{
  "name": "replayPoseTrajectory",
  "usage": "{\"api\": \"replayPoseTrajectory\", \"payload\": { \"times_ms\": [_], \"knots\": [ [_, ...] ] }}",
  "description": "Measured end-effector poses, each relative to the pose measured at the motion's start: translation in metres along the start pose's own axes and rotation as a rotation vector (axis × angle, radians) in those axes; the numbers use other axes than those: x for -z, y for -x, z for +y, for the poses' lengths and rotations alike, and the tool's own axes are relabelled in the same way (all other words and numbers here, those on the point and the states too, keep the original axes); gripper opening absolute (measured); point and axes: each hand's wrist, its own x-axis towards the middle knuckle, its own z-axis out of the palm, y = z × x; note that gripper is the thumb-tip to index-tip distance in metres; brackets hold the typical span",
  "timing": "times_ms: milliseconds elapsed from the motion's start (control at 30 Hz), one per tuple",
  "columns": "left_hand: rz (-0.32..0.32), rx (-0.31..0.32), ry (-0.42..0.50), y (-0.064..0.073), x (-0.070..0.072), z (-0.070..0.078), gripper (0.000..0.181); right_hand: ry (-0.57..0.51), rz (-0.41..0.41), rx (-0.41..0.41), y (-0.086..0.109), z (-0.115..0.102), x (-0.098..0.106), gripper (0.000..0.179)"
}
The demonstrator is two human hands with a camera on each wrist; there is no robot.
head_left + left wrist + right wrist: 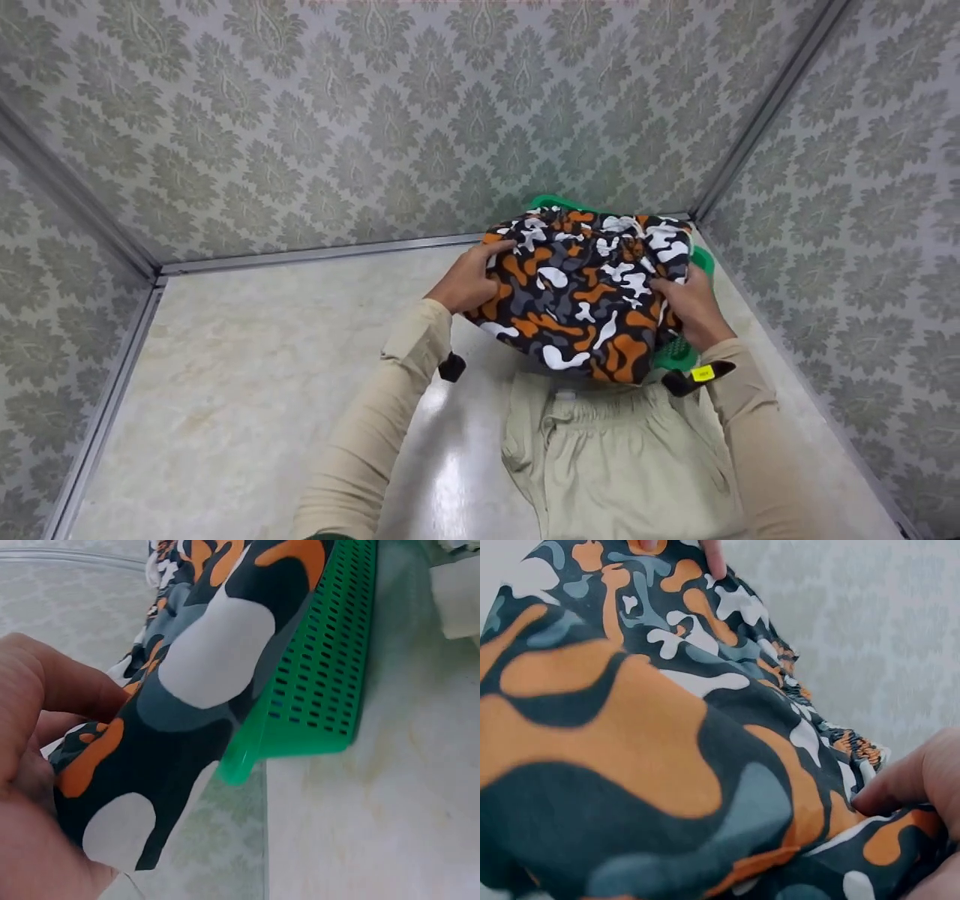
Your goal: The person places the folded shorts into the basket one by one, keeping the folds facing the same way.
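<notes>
A pair of camouflage-patterned shorts (577,292) in black, orange, white and grey is held up over a green basket (679,352). The gathered waistband faces the back wall. My left hand (469,277) grips the left side of the shorts, with cloth between thumb and fingers in the left wrist view. On the other side my right hand (694,304) pinches the edge, its thumb lying on top of the cloth. In the left wrist view the perforated basket wall (322,667) shows beyond the fabric. Most of the basket is hidden beneath the shorts.
Light green trousers or shorts (622,457) with an elastic waist lie on the pale tabletop (247,390), nearest the body. Patterned walls (420,135) with metal edging enclose the table at the back and both sides.
</notes>
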Motion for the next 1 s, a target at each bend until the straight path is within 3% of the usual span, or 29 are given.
{"api": "replayPoseTrajectory", "payload": {
  "times_ms": [100, 233, 467, 567, 700, 1000],
  "knots": [
    [-0.004, 0.027, 0.021, -0.019, -0.007, 0.002, 0.072, 0.035, -0.013, -0.007, -0.011, 0.001, 0.006, 0.079],
    [-0.028, 0.06, 0.059, -0.039, -0.014, 0.005, 0.074, 0.166, -0.014, 0.014, -0.021, 0.006, 0.014, 0.103],
    [-0.05, 0.061, 0.07, -0.073, -0.027, 0.009, 0.077, 0.294, 0.181, 0.168, -0.039, 0.015, 0.019, 0.082],
    [-0.03, 0.097, 0.024, -0.084, -0.036, 0.006, 0.076, 0.32, 0.229, 0.184, -0.048, 0.024, 0.017, 0.075],
    [-0.031, 0.123, -0.065, -0.096, -0.05, -0.003, 0.073, 0.385, 0.245, 0.132, -0.055, 0.039, 0.015, 0.067],
    [-0.118, 0.131, -0.321, -0.12, -0.072, -0.011, 0.067, 0.61, 0.151, 0.015, -0.063, 0.041, 0.018, 0.079]
  ]
}}
